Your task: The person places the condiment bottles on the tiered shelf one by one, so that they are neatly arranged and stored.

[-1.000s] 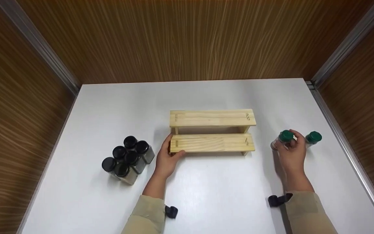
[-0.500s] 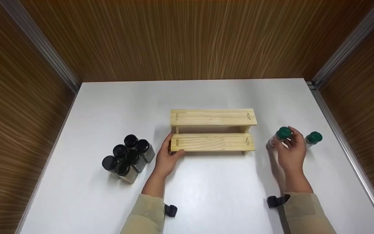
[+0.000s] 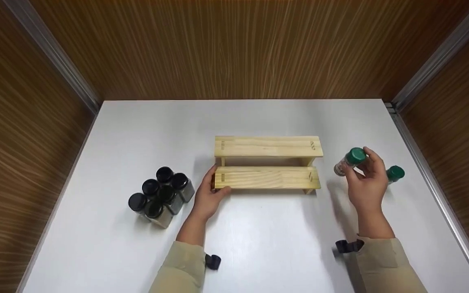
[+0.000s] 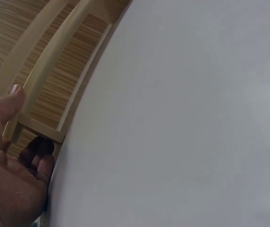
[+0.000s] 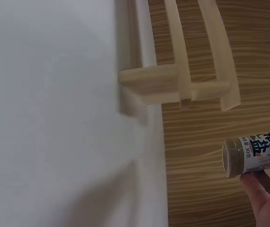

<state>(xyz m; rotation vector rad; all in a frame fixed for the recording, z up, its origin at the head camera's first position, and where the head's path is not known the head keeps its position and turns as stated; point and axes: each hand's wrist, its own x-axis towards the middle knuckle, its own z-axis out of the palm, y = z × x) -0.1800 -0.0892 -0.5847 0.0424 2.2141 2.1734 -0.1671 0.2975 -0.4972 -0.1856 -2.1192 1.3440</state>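
My left hand (image 3: 206,202) grips the left end of the two-step wooden rack (image 3: 268,178), its thumb on the front edge of the lower step. In the left wrist view that thumb lies against the pale wood, and the fingers are bent by the rack's end. To the right of the rack, my right hand (image 3: 367,191) pinches a green-capped spice shaker (image 3: 343,165), tilted and raised off the table. The right wrist view shows the label on this spice shaker (image 5: 259,152). Another green-capped shaker (image 3: 395,174) stands just right of that hand, partly hidden behind it.
Several black-capped spice jars (image 3: 167,195) stand grouped on the white table (image 3: 259,244), left of the left forearm. Wood-grain panels (image 3: 234,49) rise at the back and both sides. Both steps of the rack carry nothing.
My right hand has lifted the green-capped shaker off the table, moving it up and slightly away from the other shaker. My left hand keeps its grip on the rack.
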